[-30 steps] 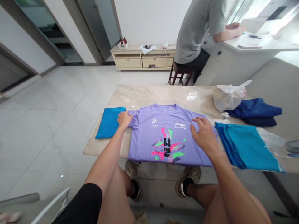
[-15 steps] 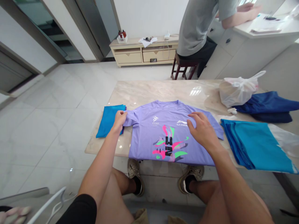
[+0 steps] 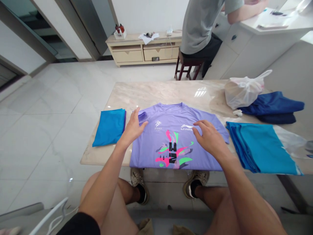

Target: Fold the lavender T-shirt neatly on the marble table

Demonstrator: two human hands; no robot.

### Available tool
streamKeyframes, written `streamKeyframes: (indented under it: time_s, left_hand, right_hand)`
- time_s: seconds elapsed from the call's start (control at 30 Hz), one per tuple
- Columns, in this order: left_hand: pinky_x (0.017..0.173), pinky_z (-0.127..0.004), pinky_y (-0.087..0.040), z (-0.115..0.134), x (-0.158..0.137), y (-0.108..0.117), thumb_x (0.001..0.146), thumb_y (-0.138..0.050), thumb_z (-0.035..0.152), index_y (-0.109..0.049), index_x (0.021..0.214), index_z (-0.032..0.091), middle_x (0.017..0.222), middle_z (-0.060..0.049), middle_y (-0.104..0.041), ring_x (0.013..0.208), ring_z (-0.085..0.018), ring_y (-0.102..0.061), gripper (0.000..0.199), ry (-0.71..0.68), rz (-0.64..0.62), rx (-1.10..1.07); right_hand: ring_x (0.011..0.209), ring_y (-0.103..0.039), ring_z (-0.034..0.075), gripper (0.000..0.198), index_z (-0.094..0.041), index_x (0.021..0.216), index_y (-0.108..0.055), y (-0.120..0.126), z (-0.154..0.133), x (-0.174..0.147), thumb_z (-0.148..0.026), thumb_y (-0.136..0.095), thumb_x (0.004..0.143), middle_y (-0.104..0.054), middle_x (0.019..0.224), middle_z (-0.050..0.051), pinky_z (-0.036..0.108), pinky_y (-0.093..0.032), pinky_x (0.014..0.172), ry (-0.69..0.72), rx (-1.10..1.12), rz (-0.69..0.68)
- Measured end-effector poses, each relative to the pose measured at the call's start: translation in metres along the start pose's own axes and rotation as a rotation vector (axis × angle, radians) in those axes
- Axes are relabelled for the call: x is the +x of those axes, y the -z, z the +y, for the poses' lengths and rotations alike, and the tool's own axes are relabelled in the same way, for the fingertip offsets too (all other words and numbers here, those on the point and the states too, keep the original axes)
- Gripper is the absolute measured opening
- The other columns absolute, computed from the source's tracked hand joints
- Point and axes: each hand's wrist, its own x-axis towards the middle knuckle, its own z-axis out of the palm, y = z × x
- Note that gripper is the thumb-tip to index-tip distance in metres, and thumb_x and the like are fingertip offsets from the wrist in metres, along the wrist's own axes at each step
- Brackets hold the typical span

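Note:
A purple T-shirt (image 3: 146, 147) with a colourful print lies front up on the marble-topped table, its collar away from me. Its left-side sleeve is turned inward onto the shirt, while the right-side sleeve lies spread out. My left hand (image 3: 133, 129) is open at that turned-in sleeve, fingers stretched and thumb apart; whether it touches the cloth I cannot tell. Over the right chest, by the white logo, my right hand (image 3: 207, 135) is open with its fingers slightly bent and nothing in them. Left of the shirt sits a folded blue garment (image 3: 109, 127).
Folded blue cloth (image 3: 266, 148) lies at the table's (image 3: 137, 89) right end. Behind it are a tied white plastic bag (image 3: 242, 93) and dark blue clothing (image 3: 276, 106). A person in a grey shirt (image 3: 199, 27) sits on a stool (image 3: 189, 62) beyond the table, near a white counter (image 3: 278, 26).
My left hand has let go of the left-side sleeve, which went from sticking outward to folded in on the shirt. My right hand stays over the chest. The view has shifted slightly.

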Motion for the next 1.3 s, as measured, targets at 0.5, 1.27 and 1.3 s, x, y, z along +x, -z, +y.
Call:
streamKeyframes:
  time_s: [0.5, 1.27, 1.3]
  left_hand:
    - [0.094, -0.042, -0.062, 0.029, -0.074, 0.004, 0.108, -0.048, 0.012, -0.061, 0.145, 0.013, 0.137, -0.022, -0.068, 0.125, -0.034, -0.068, 0.039, 0.025, -0.36, 0.573]
    - [0.095, -0.037, -0.061, 0.033, -0.063, 0.031, 0.106, -0.034, -0.001, -0.075, 0.129, 0.005, 0.127, -0.027, -0.08, 0.123, -0.033, -0.079, 0.047, 0.2, -0.572, 0.503]
    - [0.095, -0.037, -0.061, 0.033, -0.063, 0.032, 0.106, -0.033, -0.002, -0.074, 0.129, 0.005, 0.127, -0.027, -0.08, 0.124, -0.033, -0.079, 0.048, 0.196, -0.571, 0.506]
  right_hand:
    - [0.111, -0.071, 0.031, 0.034, -0.016, 0.119, -0.075, -0.133, -0.09, 0.092, -0.036, -0.051, 0.105, -0.079, 0.116, 0.017, 0.047, -0.056, 0.109, -0.122, 0.192, -0.121]
    - [0.111, -0.076, 0.032, 0.035, -0.018, 0.121, -0.075, -0.159, -0.148, 0.108, -0.048, -0.07, 0.102, -0.082, 0.113, 0.013, 0.037, -0.055, 0.094, -0.458, 0.207, -0.097]
    - [0.11, -0.076, 0.031, 0.032, -0.019, 0.121, -0.075, -0.157, -0.145, 0.109, -0.045, -0.068, 0.103, -0.082, 0.111, 0.012, 0.037, -0.055, 0.094, -0.44, 0.198, -0.063]
